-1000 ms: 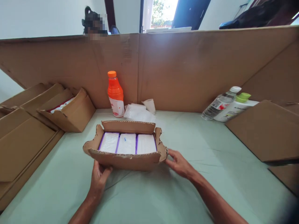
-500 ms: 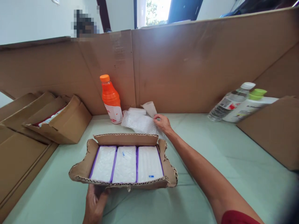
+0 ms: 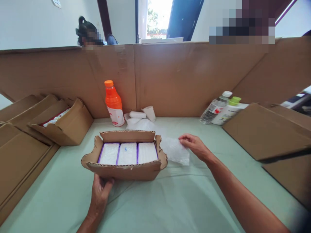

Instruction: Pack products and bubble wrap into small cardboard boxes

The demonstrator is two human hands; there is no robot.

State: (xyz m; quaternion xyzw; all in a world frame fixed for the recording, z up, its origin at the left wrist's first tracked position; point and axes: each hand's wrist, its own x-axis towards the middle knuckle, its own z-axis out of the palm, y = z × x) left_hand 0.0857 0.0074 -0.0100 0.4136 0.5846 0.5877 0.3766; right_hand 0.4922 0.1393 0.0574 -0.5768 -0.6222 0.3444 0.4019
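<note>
In front of me is an open cardboard box with rough-cut flaps. Inside it stand three white plastic-wrapped packs with purple edges, side by side. My left hand grips the box at its near left lower edge, thumb on the front and the other fingers partly hidden. To the right of the box, my right hand pinches the edge of a clear bubble wrap sheet. That sheet runs behind the box toward some crumpled white wrapping.
An orange bottle stands at the back against a cardboard wall. Cardboard boxes line the left side. A clear water bottle and a green-capped white bottle lean at the right, beside cardboard pieces. A person's head shows beyond the wall.
My right hand has drawn the bubble wrap toward me and to the right, spreading it beside the box. The box now tilts less toward me, showing more of its front. The view has shifted rightward.
</note>
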